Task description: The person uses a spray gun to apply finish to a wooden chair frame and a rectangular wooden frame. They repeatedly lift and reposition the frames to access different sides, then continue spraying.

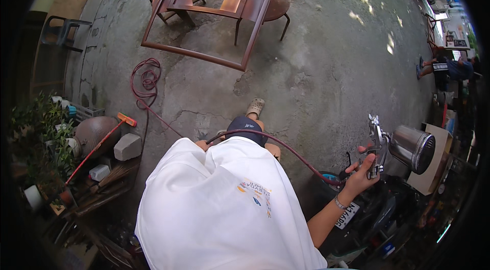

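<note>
In my right hand (364,169), at the right, is a silver spray gun (376,140) with a shiny metal cup (408,146). My fingers are wrapped round its handle. A dark red air hose (286,147) runs from the gun across my thighs to my left hand (203,145). That hand is closed on the hose at my left hip, partly hidden by my white shirt. From there the hose goes on to a loose coil on the ground. Ahead, a brown wooden frame (194,53) and a smaller framed panel rest on stools (275,3).
A motorcycle (380,214) and a cardboard sheet (435,160) are close on my right. To my left are plants (41,137), a large clay jar (97,133), a concrete block (127,146) and an orange-headed broom (99,146). Another person (451,68) is at the far right.
</note>
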`<act>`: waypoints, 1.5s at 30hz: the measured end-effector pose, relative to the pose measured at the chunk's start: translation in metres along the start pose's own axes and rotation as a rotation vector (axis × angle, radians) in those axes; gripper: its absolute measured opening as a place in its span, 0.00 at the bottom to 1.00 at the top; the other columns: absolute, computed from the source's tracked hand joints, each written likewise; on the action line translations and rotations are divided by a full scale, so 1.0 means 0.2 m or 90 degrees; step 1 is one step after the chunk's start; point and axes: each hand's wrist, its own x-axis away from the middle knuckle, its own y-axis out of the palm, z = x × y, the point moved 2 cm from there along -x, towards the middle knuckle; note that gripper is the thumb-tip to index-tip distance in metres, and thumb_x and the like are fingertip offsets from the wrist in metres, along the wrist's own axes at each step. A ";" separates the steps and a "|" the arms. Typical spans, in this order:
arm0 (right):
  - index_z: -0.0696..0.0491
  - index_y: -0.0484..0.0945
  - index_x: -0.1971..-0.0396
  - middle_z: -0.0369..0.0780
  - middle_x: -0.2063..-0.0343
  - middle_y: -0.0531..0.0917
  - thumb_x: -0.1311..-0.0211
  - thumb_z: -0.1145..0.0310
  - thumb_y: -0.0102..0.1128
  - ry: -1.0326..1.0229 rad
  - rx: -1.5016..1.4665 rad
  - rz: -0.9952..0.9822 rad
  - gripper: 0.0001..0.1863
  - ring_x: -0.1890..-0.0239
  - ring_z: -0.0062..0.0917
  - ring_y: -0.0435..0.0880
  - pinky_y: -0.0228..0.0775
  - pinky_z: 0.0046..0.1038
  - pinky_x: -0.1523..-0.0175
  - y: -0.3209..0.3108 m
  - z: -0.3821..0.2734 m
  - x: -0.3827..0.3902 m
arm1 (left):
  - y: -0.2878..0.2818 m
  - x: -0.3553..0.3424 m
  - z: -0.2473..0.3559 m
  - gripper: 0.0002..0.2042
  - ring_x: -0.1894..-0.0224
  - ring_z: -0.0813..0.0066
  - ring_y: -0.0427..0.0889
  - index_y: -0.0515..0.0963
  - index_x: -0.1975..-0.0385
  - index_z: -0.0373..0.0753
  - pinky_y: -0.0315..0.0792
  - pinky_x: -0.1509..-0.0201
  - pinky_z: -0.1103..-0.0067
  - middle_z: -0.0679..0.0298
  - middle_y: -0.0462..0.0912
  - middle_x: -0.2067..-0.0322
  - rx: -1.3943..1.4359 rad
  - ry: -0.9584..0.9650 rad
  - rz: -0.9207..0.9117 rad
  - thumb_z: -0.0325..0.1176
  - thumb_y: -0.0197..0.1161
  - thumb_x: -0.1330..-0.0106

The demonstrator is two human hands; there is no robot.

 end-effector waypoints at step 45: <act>0.63 0.81 0.69 0.38 0.81 0.82 0.33 0.57 0.60 -0.492 0.045 -1.105 0.20 0.91 0.15 0.71 0.61 0.22 0.86 3.19 -0.37 -0.79 | 0.38 0.45 1.63 0.03 0.48 0.55 0.78 0.74 0.64 0.35 0.73 0.50 0.64 0.57 0.79 0.59 0.775 -0.441 1.123 0.25 0.59 0.34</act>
